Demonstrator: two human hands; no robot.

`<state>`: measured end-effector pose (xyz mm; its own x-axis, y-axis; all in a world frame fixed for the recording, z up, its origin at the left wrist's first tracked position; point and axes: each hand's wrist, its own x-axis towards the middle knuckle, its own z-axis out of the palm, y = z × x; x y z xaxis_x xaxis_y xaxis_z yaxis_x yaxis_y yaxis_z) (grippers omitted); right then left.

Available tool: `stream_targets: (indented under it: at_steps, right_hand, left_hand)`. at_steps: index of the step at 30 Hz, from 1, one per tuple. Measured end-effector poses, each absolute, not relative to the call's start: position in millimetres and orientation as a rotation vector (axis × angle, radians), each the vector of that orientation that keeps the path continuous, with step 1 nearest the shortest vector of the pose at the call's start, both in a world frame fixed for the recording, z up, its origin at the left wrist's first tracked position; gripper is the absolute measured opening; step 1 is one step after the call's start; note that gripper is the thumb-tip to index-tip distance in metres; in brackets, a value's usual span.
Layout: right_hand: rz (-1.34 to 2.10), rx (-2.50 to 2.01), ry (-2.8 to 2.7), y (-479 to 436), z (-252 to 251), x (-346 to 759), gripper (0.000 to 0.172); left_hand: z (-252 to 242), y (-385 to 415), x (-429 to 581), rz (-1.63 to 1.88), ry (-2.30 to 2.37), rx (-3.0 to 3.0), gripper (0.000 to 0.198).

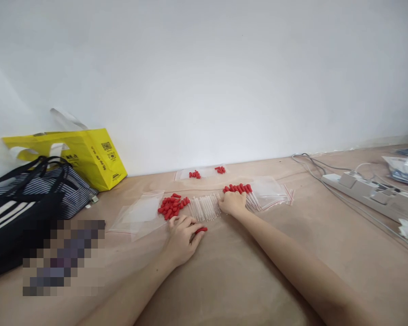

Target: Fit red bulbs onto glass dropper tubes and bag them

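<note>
My left hand [183,240] is closed in a pinch on a red rubber dropper bulb [201,230], which pokes out between thumb and fingers just above the table. Behind that hand lies a pile of loose red bulbs [170,207]. A row of thin clear dropper tubes [204,207] lies side by side between my hands. My right hand [234,202] has its fingers curled at the right end of this row, beside tubes fitted with red bulbs [240,187]. Whatever its fingertips hold is hidden by the hand itself.
Clear zip bags [141,213] lie at the left, and more bags [270,192] at the right. Small red bulbs [220,170] rest on a bag near the wall. A yellow bag [102,158] and striped bag [76,190] stand left; a power strip [370,192] with cables lies right.
</note>
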<state>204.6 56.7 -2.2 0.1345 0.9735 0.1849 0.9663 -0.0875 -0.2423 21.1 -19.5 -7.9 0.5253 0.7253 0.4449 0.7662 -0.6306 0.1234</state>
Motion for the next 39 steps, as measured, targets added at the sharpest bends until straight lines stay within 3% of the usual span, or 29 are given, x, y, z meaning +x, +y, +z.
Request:
stream_targets:
  at_steps: [6,13,28,39]
  right_hand:
    - [-0.006,-1.867,-2.007,32,2,211,0.025]
    - [0.028,-1.02,-2.299,-14,-25,244,0.016]
    - [-0.074,-0.872,-2.252,-25,-31,232,0.015]
    - [-0.208,-0.75,-2.284,-20,-26,235,0.027]
  left_hand:
    - [-8,-19,22,-0.755,-1.28,-2.642,0.013]
    - [-2,-24,25,-0.793,-1.273,-2.687,0.012]
    - [-8,-24,33,-0.9,-1.347,-2.64,0.018]
    - [-7,-28,33,-0.867,-1.322,-2.753,0.015]
